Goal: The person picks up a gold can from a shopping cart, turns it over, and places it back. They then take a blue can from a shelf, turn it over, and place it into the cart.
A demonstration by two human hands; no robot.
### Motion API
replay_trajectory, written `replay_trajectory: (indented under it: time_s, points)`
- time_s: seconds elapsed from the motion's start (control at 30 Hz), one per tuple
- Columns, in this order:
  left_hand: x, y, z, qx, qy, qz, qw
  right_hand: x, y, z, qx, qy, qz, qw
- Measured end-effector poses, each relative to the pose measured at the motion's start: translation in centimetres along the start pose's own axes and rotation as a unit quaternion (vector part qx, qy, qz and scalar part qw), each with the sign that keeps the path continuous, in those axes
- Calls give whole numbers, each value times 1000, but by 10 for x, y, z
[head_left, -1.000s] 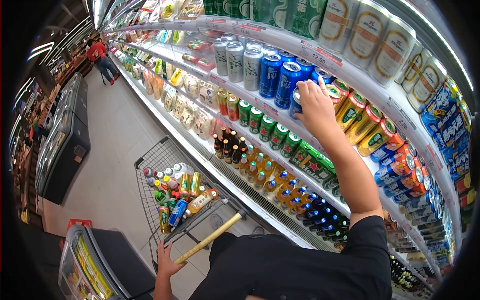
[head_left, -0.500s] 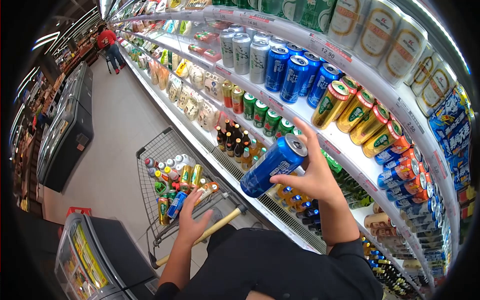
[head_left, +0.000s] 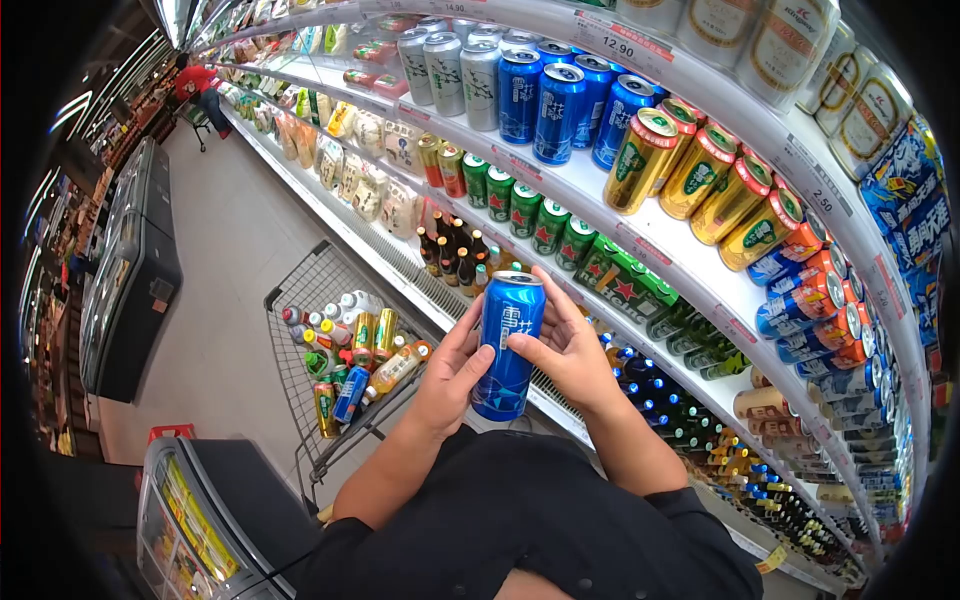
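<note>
1. Blue can (head_left: 508,345): shifted since the earlier frame from a tilted pose in one hand to a nearly upright one in front of the torso, with its open-tab end uppermost.
2. Left hand (head_left: 455,370): brought up since then from beside the cart; now grasping the can's left side, thumb on its front.
3. Right hand (head_left: 570,355): grasping the can's right side, thumb across its front, fingers behind.
4. Cart (head_left: 297,270): wire basket, left of the can; contains bottles, gold cans and a second blue can (head_left: 350,395), which lies tilted beside a juice bottle (head_left: 394,370).
5. Shelf (head_left: 640,228): beyond the hands; bears, from left to right, pale cans (head_left: 443,75), a blue group (head_left: 560,115) and a gold group (head_left: 695,175).
6. Lower shelves: green cans (head_left: 523,210), with dark bottles (head_left: 450,252) beneath, to their left.
7. Freezer (head_left: 240,490): near left.
8. Person in red (head_left: 198,88): far left, in the aisle.
</note>
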State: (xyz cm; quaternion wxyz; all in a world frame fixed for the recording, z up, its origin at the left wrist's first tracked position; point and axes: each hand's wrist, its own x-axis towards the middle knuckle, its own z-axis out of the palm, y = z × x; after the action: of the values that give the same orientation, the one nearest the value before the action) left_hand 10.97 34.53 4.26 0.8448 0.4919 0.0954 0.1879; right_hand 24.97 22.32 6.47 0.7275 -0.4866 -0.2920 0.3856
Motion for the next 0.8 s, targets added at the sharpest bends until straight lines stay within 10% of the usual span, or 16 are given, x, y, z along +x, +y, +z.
replay_trajectory:
  time_s: [0.8]
  points:
    - [-16, 14, 7, 39, 49, 89, 994, -20, 30, 17, 117, -52, 32, 991]
